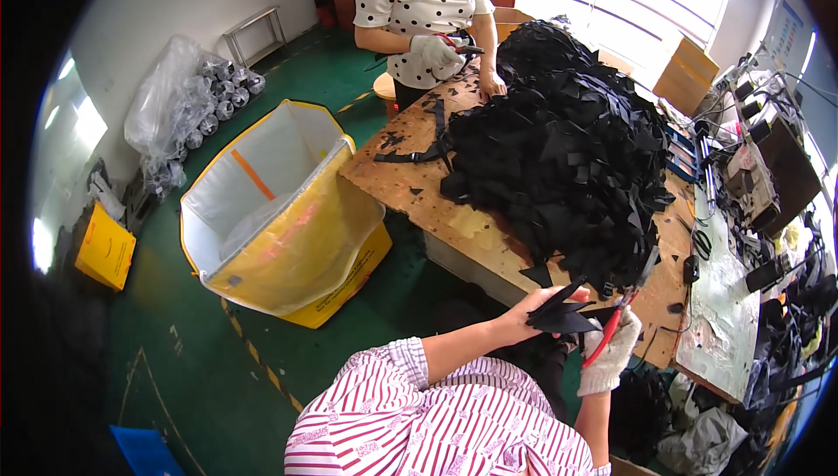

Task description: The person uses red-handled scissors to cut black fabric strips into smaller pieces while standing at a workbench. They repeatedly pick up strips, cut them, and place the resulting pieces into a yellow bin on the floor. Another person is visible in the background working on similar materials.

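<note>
My bare left hand is closed on several black fabric pieces, whose pointed ends fan out to the right. In a white knitted glove, my right hand grips a red-handled hand tool right beside those pieces. The tool's head is too small to make out clearly. Both hands are over the near edge of a wooden table. Just beyond them rises a large heap of black fabric pieces.
Across the table a co-worker in gloves holds a tool. A large yellow bin with a pale lining stands on the left. Black-handled scissors and cables lie at the right. Plastic-wrapped rolls rest by the wall.
</note>
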### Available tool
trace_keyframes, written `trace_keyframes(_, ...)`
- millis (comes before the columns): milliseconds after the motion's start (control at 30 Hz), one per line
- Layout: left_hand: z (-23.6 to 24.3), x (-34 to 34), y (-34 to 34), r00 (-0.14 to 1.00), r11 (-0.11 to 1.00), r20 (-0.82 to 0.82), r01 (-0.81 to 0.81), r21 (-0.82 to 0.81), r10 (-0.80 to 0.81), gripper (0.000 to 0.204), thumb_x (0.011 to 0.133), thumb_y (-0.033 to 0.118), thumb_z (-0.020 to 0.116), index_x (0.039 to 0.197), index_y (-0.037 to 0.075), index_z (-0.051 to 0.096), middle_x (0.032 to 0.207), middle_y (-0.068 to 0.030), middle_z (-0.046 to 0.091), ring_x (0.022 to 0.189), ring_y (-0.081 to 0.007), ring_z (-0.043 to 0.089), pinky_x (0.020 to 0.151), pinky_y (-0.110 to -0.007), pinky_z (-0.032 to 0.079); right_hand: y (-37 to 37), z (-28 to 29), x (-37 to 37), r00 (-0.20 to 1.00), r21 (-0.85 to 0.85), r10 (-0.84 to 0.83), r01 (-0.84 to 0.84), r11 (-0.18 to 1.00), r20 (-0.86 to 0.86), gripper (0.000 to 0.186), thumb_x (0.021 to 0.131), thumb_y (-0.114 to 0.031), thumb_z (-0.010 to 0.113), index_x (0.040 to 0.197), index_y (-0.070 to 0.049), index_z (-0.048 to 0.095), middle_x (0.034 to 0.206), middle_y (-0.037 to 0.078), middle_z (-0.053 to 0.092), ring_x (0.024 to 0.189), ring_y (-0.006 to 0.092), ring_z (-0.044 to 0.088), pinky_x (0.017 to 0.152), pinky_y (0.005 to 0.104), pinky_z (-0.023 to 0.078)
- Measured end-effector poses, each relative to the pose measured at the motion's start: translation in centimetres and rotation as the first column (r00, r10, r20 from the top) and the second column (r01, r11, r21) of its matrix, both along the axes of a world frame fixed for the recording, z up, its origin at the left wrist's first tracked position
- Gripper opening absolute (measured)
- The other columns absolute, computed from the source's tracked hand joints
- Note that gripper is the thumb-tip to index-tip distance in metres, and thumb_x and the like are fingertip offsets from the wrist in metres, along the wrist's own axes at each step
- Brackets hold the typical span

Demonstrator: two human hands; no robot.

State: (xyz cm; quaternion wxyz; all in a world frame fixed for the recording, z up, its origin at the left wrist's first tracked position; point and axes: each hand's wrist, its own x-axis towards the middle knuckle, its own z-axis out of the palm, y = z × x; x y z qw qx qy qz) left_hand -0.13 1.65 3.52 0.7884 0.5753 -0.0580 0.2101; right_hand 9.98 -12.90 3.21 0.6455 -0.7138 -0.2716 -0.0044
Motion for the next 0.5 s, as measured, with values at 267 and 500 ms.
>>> trace_keyframes(267,-3.0,-0.2,-0.9,0.986,0.998,-0.159,0.044,-0.048,-0.051,0.031,0.084,0.002,0.056,0.115,0.002,0.05,0.092,-0.0036,0.059,0.068,-0.0076,0.054,0.06,-0.022,0.046,0.0,-0.7,-0.6,1.0,-0.039,-0.014,0.015,0.999,0.011,0.046,0.071,0.0,0.07,0.108,-0.005,0.044,0.091,0.001,0.051,0.074,0.0091,0.052,0.064,0.0223,0.046)
trace_keyframes(500,-2.7,0.6,2.7,1.0,0.945,0.003,-0.027,-0.326,0.03,0.035,0.085,0.01,0.061,0.116,0.004,0.047,0.095,-0.0164,0.063,0.067,-0.0169,0.061,0.064,-0.027,0.05,-1.5,0.0,-1.0,0.944,0.066,0.133,-0.118,0.991,-0.303,0.045,0.072,0.003,0.062,0.11,-0.004,0.038,0.067,0.005,0.051,0.048,0.0111,0.048,0.043,0.0237,0.042)
